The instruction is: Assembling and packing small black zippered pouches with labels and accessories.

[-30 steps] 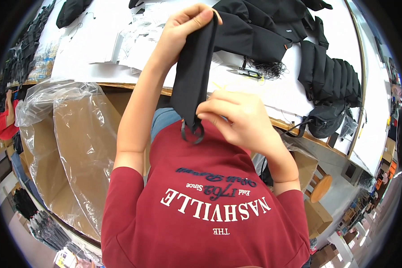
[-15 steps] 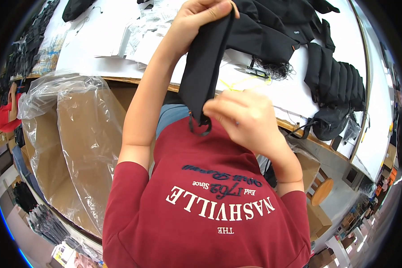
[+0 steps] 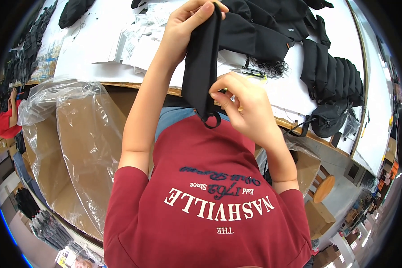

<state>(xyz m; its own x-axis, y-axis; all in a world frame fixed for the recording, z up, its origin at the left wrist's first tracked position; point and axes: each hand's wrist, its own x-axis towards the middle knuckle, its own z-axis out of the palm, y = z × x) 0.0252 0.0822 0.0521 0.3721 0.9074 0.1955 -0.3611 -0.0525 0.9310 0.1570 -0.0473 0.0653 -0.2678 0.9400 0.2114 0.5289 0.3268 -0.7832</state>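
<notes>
A slim black fabric pouch (image 3: 200, 71) hangs lengthwise in front of my body, over the table's near edge. My left hand (image 3: 187, 24) is closed on its upper end, thumb on the near side. At the pouch's right edge, toward the lower end, the thumb and forefinger of my right hand (image 3: 248, 102) pinch the fabric; its other fingers are curled. A small black loop (image 3: 213, 120) dangles from the pouch's slanted lower end, with a bit of orange next to it. Any fine thread between the right fingertips is too small to tell.
On the white table lie black fabric pieces (image 3: 268, 27), scissors (image 3: 252, 71), a tangle of black threads (image 3: 274, 68), a row of black pouches (image 3: 330, 73), a black bag (image 3: 328, 119) and white paper slips (image 3: 140, 38). A plastic-lined carton (image 3: 87, 152) stands left; a person in red (image 3: 8, 118) is farther off.
My right hand has moved from beside the pouch's lower tip up along its right edge, and its fingers now pinch there. My left hand and the pouch have shifted slightly left.
</notes>
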